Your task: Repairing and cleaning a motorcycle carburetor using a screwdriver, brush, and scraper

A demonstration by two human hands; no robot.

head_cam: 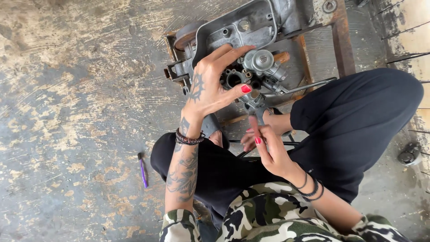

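My left hand [210, 87] grips a grey metal carburetor [255, 71], fingers spread over its top and thumb on its near side. The carburetor sits in front of a larger grey engine casing [237, 24] resting on a rusty metal frame [340, 40]. My right hand [268, 145] hovers just below the carburetor with the index finger raised toward its underside; I cannot see anything held in it. Both wrists wear dark bead bracelets. My knees in black trousers flank the hands.
A small purple-handled tool [142, 169] lies on the worn concrete floor [67, 112] to the left of my leg. A round dark metal part [410, 154] sits on the floor at the right. Wooden planks [412, 40] run along the right edge.
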